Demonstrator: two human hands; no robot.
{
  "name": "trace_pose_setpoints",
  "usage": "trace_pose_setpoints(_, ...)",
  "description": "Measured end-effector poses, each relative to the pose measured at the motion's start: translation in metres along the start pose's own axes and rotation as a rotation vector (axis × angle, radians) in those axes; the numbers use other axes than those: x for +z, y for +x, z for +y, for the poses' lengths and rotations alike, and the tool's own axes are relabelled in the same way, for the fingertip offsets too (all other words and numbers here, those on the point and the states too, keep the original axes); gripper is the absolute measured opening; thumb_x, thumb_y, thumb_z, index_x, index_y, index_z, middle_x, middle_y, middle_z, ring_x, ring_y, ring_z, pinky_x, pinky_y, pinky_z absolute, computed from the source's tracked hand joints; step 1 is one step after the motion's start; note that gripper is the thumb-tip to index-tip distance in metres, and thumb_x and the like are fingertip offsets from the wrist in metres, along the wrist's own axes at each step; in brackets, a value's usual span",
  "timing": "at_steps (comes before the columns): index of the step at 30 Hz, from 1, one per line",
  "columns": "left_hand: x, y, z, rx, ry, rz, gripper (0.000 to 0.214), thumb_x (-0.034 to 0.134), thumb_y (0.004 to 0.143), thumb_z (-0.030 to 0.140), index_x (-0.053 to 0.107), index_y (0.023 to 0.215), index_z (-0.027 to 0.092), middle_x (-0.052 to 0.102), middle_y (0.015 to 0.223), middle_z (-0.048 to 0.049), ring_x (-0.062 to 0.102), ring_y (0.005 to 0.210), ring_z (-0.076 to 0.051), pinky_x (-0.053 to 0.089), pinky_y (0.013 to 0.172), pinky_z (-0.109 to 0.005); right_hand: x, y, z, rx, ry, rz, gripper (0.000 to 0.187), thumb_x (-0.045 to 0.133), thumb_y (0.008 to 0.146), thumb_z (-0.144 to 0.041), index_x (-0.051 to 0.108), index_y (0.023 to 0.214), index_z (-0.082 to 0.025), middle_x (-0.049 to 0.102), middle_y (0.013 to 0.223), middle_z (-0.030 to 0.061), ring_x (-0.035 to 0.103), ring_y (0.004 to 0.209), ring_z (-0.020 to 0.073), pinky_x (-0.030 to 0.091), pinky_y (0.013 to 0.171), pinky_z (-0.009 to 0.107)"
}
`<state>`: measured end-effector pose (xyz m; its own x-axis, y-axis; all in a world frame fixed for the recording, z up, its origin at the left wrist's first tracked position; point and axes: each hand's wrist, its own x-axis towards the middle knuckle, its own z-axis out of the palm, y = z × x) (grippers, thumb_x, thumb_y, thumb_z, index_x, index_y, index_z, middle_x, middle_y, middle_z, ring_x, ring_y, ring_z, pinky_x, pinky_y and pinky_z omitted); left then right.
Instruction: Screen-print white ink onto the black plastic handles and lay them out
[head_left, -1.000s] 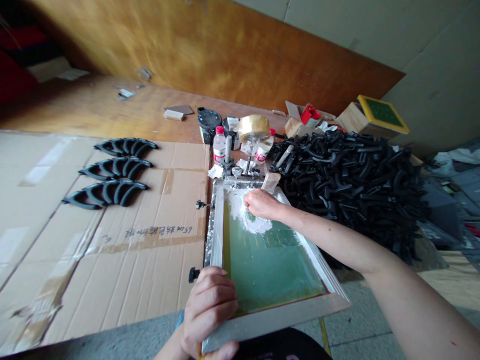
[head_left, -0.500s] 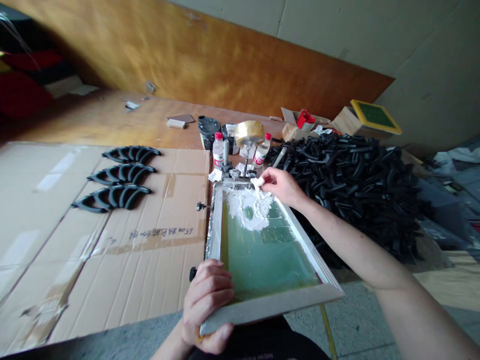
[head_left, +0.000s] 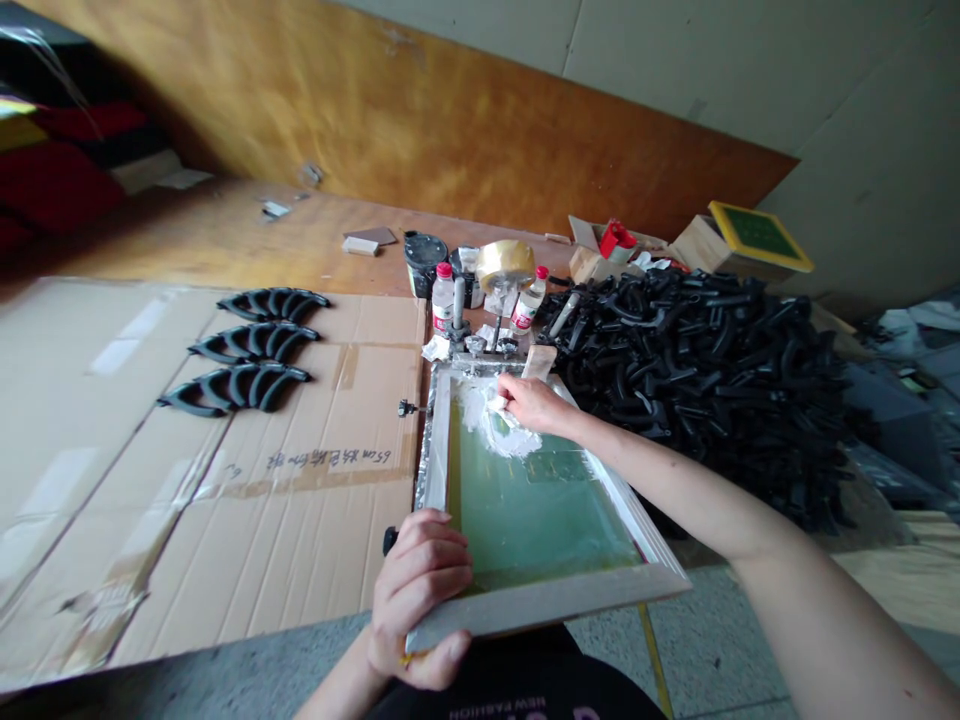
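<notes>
A metal-framed printing screen (head_left: 570, 592) with green mesh lies tilted in front of me. My left hand (head_left: 420, 595) grips the frame's near left corner, fingers wrapped over the edge. My right hand (head_left: 529, 403) is closed on a small white wad (head_left: 497, 403), which it presses into a patch of white ink (head_left: 487, 425) at the far end of the mesh. A wooden-handled squeegee (head_left: 541, 360) rests just behind that hand. The frame's far end is clamped in a metal hinge (head_left: 480, 345).
A large heap of black plastic parts (head_left: 697, 360) fills the right side. Three black curved pieces (head_left: 251, 345) lie on flattened cardboard (head_left: 187, 480) at left. Small bottles (head_left: 444, 295), a tape roll (head_left: 506, 260) and a black tub (head_left: 424, 255) stand behind the screen. A yellow-framed screen (head_left: 757, 235) sits far right.
My right hand lifted off the ink toward the frame's far right corner, then came back down onto the white patch with the wad. My left hand kept its grip on the frame.
</notes>
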<state>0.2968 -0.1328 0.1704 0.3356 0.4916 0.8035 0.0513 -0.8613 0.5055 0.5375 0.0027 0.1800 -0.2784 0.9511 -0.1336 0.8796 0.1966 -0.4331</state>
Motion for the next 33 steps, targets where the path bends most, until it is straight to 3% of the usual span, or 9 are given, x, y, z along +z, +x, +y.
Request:
trace_pose_setpoints(11,0.001,0.0,-0.003,0.01,-0.028,0.012,0.03,0.045,0.088,0.04,0.063,0.091,0.016,0.065,0.07,-0.0054,0.065,0.072,-0.022,0.05,0.076,-0.046,0.0,-0.008,-0.011,0.004,0.101,-0.075,0.017,0.058,0.071,0.0,0.065,0.073,-0.015,0.068,0.073,0.0003,0.059,0.067,0.0117,0.034,0.058,0.02)
trace_pose_setpoints(17,0.001,-0.002,-0.002,-0.003,-0.019,0.008,0.029,0.045,0.089,0.041,0.063,0.092,0.018,0.065,0.07,-0.0053,0.065,0.072,-0.022,0.05,0.077,-0.046,-0.017,-0.004,-0.005,0.042,0.543,-0.236,0.017,0.061,0.059,0.001,0.058,0.067,-0.015,0.065,0.064,-0.0033,0.059,0.06,0.011,0.038,0.058,0.02)
trace_pose_setpoints(20,0.0,-0.001,0.0,-0.007,-0.024,0.005,0.029,0.045,0.089,0.04,0.063,0.091,0.017,0.065,0.071,-0.0056,0.065,0.072,-0.022,0.05,0.078,-0.046,-0.035,-0.001,0.001,0.106,0.838,-0.14,0.02,0.061,0.055,-0.001,0.055,0.068,-0.015,0.064,0.062,-0.0045,0.058,0.058,0.01,0.041,0.059,0.021)
trace_pose_setpoints(24,0.0,0.002,0.001,-0.01,-0.014,0.005,0.029,0.047,0.09,0.04,0.063,0.091,0.017,0.065,0.071,-0.0054,0.065,0.072,-0.022,0.051,0.077,-0.046,-0.053,-0.005,0.007,0.109,1.062,0.02,0.023,0.063,0.052,-0.006,0.056,0.072,-0.015,0.064,0.066,-0.0042,0.057,0.059,0.0091,0.041,0.059,0.02)
trace_pose_setpoints(30,-0.002,0.011,0.005,-0.02,-0.028,0.028,0.029,0.048,0.09,0.041,0.063,0.094,0.017,0.066,0.072,-0.0055,0.065,0.072,-0.022,0.051,0.078,-0.046,-0.066,-0.027,0.016,0.141,1.219,0.158,0.027,0.066,0.053,-0.011,0.056,0.077,-0.018,0.063,0.069,-0.0041,0.057,0.062,0.0103,0.043,0.059,0.022)
trace_pose_setpoints(33,-0.003,0.022,0.006,-0.048,-0.053,0.055,0.03,0.049,0.09,0.043,0.064,0.096,0.018,0.067,0.074,-0.0059,0.064,0.073,-0.022,0.05,0.08,-0.047,-0.079,-0.045,0.027,0.077,1.24,0.322,0.024,0.066,0.058,-0.014,0.054,0.078,-0.021,0.062,0.072,-0.0034,0.059,0.067,0.0128,0.048,0.065,0.026)
